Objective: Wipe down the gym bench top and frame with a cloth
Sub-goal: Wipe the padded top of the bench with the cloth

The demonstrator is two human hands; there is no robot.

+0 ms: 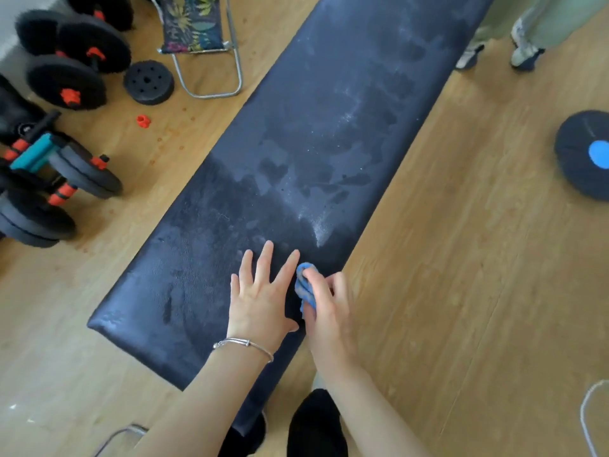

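We brace w/ left hand (260, 301), fingers spread flat on bench top (329, 133); right hand (324, 305) clamps cloth (304, 283). Use overlapping strokes toward dusty far end.

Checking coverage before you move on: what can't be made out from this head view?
- Bench frame: hidden under the bench top.
- Bench top's far end: cut off by the picture's top edge.
- Cloth: mostly hidden inside the right hand.
- Surface under the left hand: covered by the flat palm.
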